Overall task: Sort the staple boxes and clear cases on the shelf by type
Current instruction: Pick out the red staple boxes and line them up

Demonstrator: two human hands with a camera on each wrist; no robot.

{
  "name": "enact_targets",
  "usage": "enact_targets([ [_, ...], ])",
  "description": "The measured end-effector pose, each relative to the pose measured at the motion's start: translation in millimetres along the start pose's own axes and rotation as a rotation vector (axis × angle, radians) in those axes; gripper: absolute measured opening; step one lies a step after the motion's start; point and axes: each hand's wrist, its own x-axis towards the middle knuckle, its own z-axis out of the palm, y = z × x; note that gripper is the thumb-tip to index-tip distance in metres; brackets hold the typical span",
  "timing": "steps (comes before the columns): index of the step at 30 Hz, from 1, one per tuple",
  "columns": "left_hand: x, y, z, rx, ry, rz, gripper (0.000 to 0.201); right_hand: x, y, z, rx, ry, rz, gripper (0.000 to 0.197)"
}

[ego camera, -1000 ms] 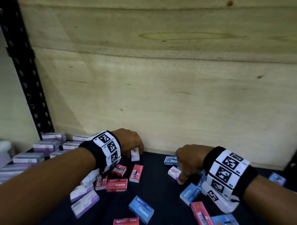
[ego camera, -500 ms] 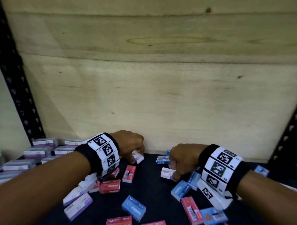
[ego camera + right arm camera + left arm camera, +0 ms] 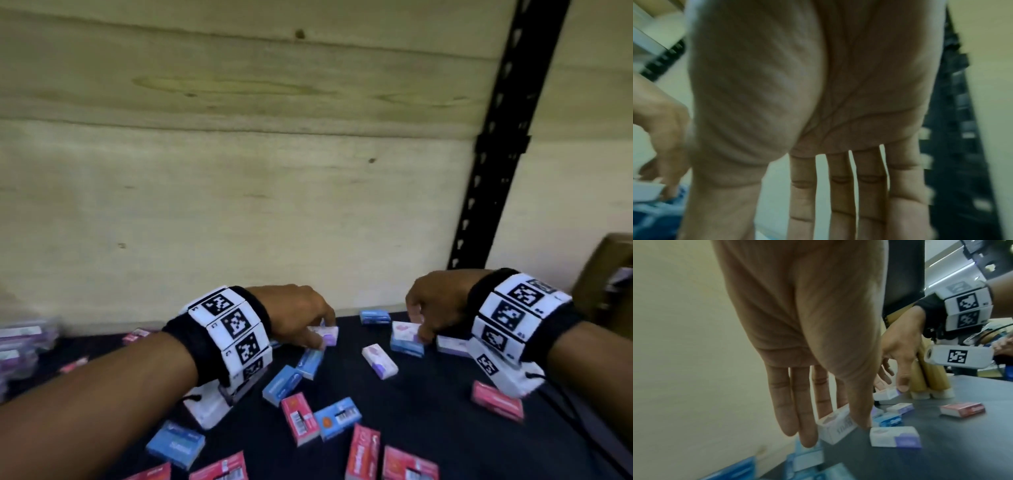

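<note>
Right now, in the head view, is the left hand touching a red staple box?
No: the left hand pinches a white-and-purple box.

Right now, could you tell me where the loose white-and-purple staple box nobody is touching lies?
In the head view the white-and-purple box lies flat on the dark shelf between the left hand and right hand, nearer the right.

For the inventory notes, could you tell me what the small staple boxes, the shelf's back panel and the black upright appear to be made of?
Staple boxes such as the red one: seemingly printed paperboard, with crisp folded edges and barcodes. Back panel: pale unfinished wood, probably plywood, showing grain and knots. Black upright: likely painted metal, punched with regular slots.
</note>
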Motion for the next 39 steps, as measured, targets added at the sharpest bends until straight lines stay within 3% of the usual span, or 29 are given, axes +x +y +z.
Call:
enact_targets([
  [6,47.2,60.4,7.6,-0.049,-0.012,0.157,0.033,-11.2,55.3,23.7,-0.018,-0.1,0.185,0.036],
  [10,65.4,95.1,15.4,-0.059,-0.024,0.196,0.031,-6.4,68.0,34.8,0.033,-0.146,0.222,0.032],
  [15,78.2,112.5,18.3,-0.042,-0.034,0.191,0.032,6.7,68.6,44.3,0.043,-0.155,0.238,0.023],
  [22,80.2,115.4,18.8,-0.041,-0.05,0.179,0.037,3.9,62.5,47.8,0.008,-0.141,0.243,0.039],
  [26,64.7,103.3,11.7,-0.072,-0.019,0.128,0.048,-3.7,58.7,40.7,0.013,-0.065,0.228,0.045],
  [31,20.2,60.8,-1.3,-0.038,0.032,0.036,0.043,-13.2,35.7,27.2,0.101,0.0,0.092,0.047],
  [39,-75.0,-19.3,-1.5,-0.023,-0.003,-0.298,0.04,-4.4,-41.1,5.0,0.159,0.083,-0.125,0.029],
])
